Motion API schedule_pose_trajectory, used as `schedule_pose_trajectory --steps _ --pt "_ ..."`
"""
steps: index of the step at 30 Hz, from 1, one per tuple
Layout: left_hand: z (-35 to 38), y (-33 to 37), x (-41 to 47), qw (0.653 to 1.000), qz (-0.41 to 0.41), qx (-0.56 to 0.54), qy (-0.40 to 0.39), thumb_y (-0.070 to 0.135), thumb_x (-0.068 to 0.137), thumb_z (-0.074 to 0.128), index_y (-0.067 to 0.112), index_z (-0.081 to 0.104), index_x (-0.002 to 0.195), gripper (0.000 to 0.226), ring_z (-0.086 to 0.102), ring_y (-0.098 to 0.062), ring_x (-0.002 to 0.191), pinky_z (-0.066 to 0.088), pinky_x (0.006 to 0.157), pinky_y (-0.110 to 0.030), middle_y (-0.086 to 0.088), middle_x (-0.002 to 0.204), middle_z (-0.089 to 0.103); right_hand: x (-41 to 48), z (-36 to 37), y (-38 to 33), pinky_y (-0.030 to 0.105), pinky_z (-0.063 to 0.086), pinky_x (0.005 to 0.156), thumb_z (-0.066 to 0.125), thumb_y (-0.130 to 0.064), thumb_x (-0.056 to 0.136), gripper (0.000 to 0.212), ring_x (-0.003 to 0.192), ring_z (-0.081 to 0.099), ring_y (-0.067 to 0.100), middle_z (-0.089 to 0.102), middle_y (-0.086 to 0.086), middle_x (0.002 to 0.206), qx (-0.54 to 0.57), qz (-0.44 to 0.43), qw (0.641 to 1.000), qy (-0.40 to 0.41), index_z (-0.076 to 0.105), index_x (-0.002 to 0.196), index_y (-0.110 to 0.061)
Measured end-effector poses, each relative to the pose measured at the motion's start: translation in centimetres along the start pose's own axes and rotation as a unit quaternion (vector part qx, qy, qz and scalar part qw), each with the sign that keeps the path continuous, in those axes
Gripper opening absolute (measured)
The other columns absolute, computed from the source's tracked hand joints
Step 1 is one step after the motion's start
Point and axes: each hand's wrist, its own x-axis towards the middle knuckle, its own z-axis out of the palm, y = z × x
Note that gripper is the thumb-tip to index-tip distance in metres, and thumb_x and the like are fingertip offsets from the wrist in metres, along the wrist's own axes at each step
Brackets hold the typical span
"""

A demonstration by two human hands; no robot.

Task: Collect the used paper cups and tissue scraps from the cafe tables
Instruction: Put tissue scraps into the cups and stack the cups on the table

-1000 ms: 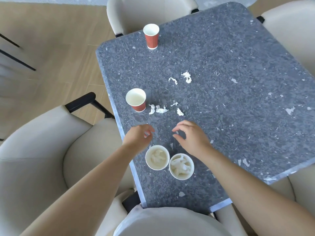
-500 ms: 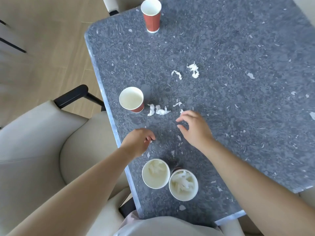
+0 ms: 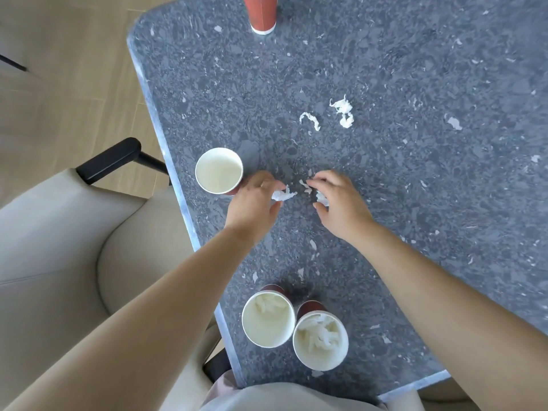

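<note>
**Two pinches, side by side**

We reach both bare forearms out over the dark speckled worktop [image 3: 415,179], and they converge toward its middle. Our left hand [image 3: 255,203] lies knuckles up, its wrist just past the worktop's left edge. Its thumb and fingertips are drawn together on a crumpled scrap [image 3: 283,195] of white tissue, which sticks out to the right of the pinch. Our right hand [image 3: 341,203] sits just beside it, apart from it. Its fingers are arched and its thumb tucked under, curled round a second scrap [image 3: 322,199] that shows white between thumb and forefinger. A small shred [image 3: 305,186] lies on the worktop at the tip of that forefinger; we cannot tell whether the finger touches it.

An empty cup [image 3: 218,170], red outside and white inside, stands upright just left of our left hand. Its lower rim is hidden behind the knuckles. Two loose scraps [image 3: 344,109] [image 3: 310,120] lie farther out, well apart from both hands. A far cup [image 3: 261,16] stands upright at the top edge of the view.

Close to us, near the worktop's front edge, the near-left cup [image 3: 268,318] and the near-right cup [image 3: 320,336] stand touching, each with white tissue inside. A beige chair [image 3: 59,247] sits at the left, on a wooden floor [image 3: 65,69].
</note>
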Motion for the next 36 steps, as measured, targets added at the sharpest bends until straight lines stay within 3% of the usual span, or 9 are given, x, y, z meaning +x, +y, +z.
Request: schedule_pose_trajectory --steps 2,4,9,14,16,20,23,29,36 --pt "0.4 -0.1 0.1 0.999 -0.018 0.037 -0.025 0.022 0.088 0.059 0.021 0.05 0.126 0.04 0.042 -0.027 0.123 0.042 0.1 -0.042 -0.005 0.135 0.043 -0.3 0.2 0.1 0.022 0.039 0.083 0.058 -0.002 0.084 0.036 0.108 0.048 0.023 0.052 0.007 0.116 0.002 -0.001 1.0 0.007 0.057 0.119 -0.007" --pt "0.7 -0.1 -0.1 0.998 -0.025 0.048 -0.034 0.022 0.088 0.058 0.024 0.049 0.127 0.039 0.037 -0.028 0.125 0.041 0.1 -0.045 -0.005 0.138 0.039 -0.4 0.4 0.0 0.018 0.034 0.08 0.058 -0.001 0.084 0.031 0.102 0.05 0.024 0.054 0.008 0.111 0.008 0.004 1.0 0.01 0.06 0.115 -0.006" --pt "1.0 0.6 -0.4 0.999 0.004 0.004 -0.054 0.008 0.088 0.056 0.016 0.061 0.113 0.026 0.049 -0.03 0.107 0.048 0.086 -0.041 -0.01 0.12 0.048 -0.6 0.7 -0.3 0.022 0.038 0.079 0.061 -0.003 0.083 0.028 0.098 0.053 0.023 0.057 0.008 0.107 0.034 0.022 0.999 0.002 0.062 0.111 -0.006" --pt "1.3 0.8 -1.1 0.997 0.0 -0.027 -0.07 0.005 0.087 0.056 0.012 0.064 0.106 0.022 0.058 -0.028 0.093 0.045 0.079 -0.033 -0.009 0.111 0.056 -0.6 0.7 -0.8 0.03 0.044 0.081 0.062 -0.003 0.083 0.048 0.095 0.054 0.02 0.055 0.008 0.111 0.044 0.017 0.999 -0.005 0.049 0.128 -0.013" --pt "1.2 0.7 -1.4 0.997 -0.005 -0.032 -0.072 0.005 0.087 0.057 0.011 0.065 0.105 0.021 0.059 -0.028 0.09 0.045 0.079 -0.032 -0.008 0.109 0.057 -0.5 1.0 -0.9 0.031 0.046 0.077 0.06 -0.003 0.083 0.041 0.094 0.053 0.021 0.054 0.007 0.109 0.038 0.012 0.999 -0.01 0.055 0.123 -0.013" --pt "0.7 0.3 -2.1 0.996 -0.019 -0.029 -0.077 0.006 0.086 0.058 0.012 0.066 0.104 0.021 0.059 -0.028 0.092 0.045 0.08 -0.032 -0.008 0.109 0.059 -0.7 1.3 -1.1 0.028 0.043 0.07 0.061 -0.005 0.084 0.01 0.088 0.056 0.024 0.058 0.008 0.098 0.02 0.008 1.0 0.01 0.068 0.091 -0.004" --pt "-0.1 0.2 -2.7 0.996 -0.021 -0.034 -0.075 0.006 0.085 0.058 0.012 0.067 0.103 0.02 0.059 -0.026 0.091 0.044 0.08 -0.03 -0.007 0.107 0.061 -1.4 1.2 -1.4 0.032 0.048 0.071 0.061 -0.004 0.084 0.009 0.084 0.057 0.024 0.06 0.009 0.097 0.034 0.012 0.999 0.023 0.068 0.089 -0.002" --pt "-2.7 1.0 -5.5 0.997 -0.003 -0.081 -0.022 0.006 0.082 0.061 0.014 0.069 0.096 0.019 0.058 -0.018 0.077 0.04 0.071 -0.022 -0.001 0.097 0.062 -5.0 -0.1 -3.7 0.017 0.04 0.064 0.065 -0.004 0.081 0.006 0.067 0.049 0.01 0.061 0.006 0.093 0.088 -0.003 0.993 0.079 0.069 0.086 -0.003" --pt "-3.9 3.0 -12.0 0.993 0.01 -0.115 -0.006 0.005 0.079 0.063 0.013 0.069 0.094 0.017 0.051 -0.012 0.071 0.033 0.066 -0.014 -0.001 0.088 0.06 -11.6 -0.5 -7.0 0.027 0.051 0.063 0.068 -0.004 0.079 0.005 0.065 0.055 0.011 0.063 0.004 0.088 0.116 -0.005 0.985 0.126 0.07 0.083 -0.005"
